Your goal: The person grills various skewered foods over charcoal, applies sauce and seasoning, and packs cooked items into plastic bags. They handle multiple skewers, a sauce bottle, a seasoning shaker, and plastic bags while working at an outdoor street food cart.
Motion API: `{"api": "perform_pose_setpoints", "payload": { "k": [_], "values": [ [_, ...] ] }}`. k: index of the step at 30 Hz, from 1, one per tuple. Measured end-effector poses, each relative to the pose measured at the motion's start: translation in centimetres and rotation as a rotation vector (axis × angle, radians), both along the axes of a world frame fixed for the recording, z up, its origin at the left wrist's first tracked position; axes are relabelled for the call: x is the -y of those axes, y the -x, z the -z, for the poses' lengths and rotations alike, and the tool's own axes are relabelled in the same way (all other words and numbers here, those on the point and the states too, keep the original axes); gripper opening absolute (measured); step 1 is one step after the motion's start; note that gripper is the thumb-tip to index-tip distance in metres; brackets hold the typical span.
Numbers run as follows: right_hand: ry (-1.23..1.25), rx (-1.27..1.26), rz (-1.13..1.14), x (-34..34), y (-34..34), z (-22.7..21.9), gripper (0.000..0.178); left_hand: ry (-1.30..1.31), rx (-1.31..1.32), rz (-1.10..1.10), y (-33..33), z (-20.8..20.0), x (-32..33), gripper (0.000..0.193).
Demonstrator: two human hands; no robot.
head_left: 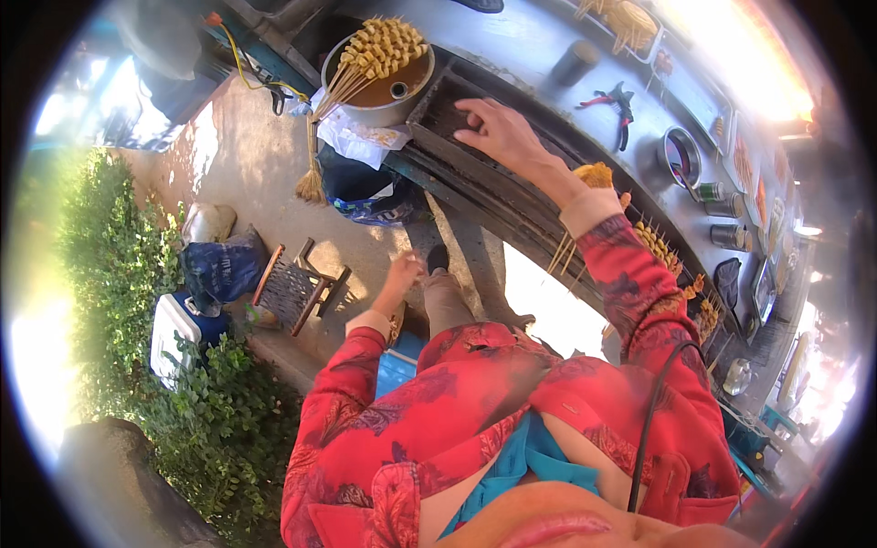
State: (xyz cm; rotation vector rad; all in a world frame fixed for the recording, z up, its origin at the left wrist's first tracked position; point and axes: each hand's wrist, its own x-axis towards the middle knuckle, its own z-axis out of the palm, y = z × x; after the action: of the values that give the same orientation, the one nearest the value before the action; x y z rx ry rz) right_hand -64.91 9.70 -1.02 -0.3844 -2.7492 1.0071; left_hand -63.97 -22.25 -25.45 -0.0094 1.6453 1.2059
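One long counter [512, 46] of smooth, greyish metal, curving along the top and right. One mass of small-leaved green bush [219, 447] at lower left. One narrow trough [448, 119] of dark, rough-looking metal, straight-sided, running along the counter's near edge, with skewered food [656, 247] laid over its farther stretch, too overlapped to count. One stool [294, 294], angular-framed, with a dark woven seat. One boxy cooler [174, 338], white-lidded and blue-bodied, beside the bush. One crumpled blue bag [224, 265] near the stool.

One round metal pot [393, 116] holding brownish liquid, just beyond the trough's end. Across its mouth, one fanned bundle of skewers [379, 50]: thin pale sticks gathered toward the near side, yellowish, knobbly pieces at the far ends; sticks too crowded to count.

Two bare hands. Right hand [502, 132] above the trough near the pot, fingers loosely bent and spread a little, seemingly empty; contact with the metal below impossible to judge. Left hand [402, 274] low before the body, fingers partly curled, blurred; impossible to tell whether anything is gripped.

On the counter, one deep round metal bowl [665, 169], one dark cylinder [575, 64] and one pair of red-handled pliers [619, 99].
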Motion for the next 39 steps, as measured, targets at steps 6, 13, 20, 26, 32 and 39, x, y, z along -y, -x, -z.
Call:
{"api": "perform_pose_setpoints", "payload": {
  "k": [6, 13, 20, 26, 32, 39],
  "values": [
    [-0.138, -0.079, -0.067, 1.2, 13.9, 6.5, 0.045, -0.276, -0.783, -0.551, 22.1, -6.5, -4.1, 0.047],
    [0.287, -0.11, -0.103, -2.4, 13.4, 0.1, 0.026, -0.009, -1.335, -0.101, 30.7, -10.6, -9.1, 0.053],
    [0.152, 0.011, -0.394, -4.8, 13.0, -3.8, 0.025, -0.018, -1.223, -0.013, 31.2, -11.0, -10.3, 0.051],
    [0.074, 0.084, -0.457, -6.0, 13.7, -7.7, 0.024, -0.071, -1.089, -0.045, 30.8, -11.6, -9.9, 0.048],
    [0.29, 0.118, -0.119, -8.2, 11.6, -6.8, 0.027, -0.054, -1.0, -0.014, 31.0, -11.8, -9.6, 0.046],
    [1.074, -0.21, 0.446, -7.8, 6.4, -1.9, 0.033, -0.066, -0.993, -0.006, 31.2, -11.5, -9.8, 0.045]
  ]
}}
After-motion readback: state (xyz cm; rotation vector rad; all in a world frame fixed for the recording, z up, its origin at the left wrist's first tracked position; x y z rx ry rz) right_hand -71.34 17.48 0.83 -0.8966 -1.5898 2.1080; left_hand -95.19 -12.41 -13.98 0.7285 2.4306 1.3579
